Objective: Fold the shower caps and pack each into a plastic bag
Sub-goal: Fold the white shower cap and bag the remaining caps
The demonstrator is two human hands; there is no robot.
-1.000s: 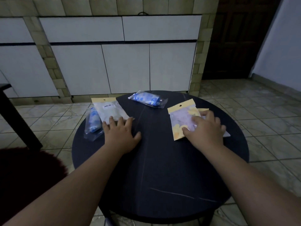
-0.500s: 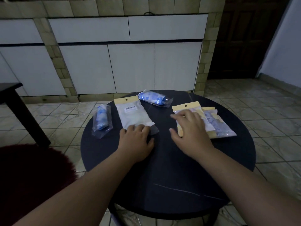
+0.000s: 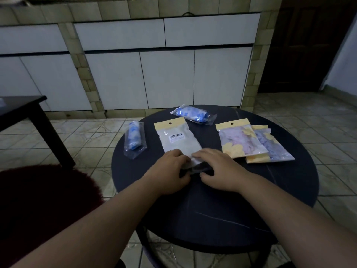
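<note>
Where hands (image 3: 195,169) meet, bag (image 3: 178,140) edge prob. hidden

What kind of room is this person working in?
Most likely a home kitchen: white cabinet doors and drawers set in a tiled counter, a tiled floor, and a small round black table as the workspace.

Glossy clear plastic bags (image 3: 178,141) lie on a smooth, dark, matt round table (image 3: 222,206).
</note>
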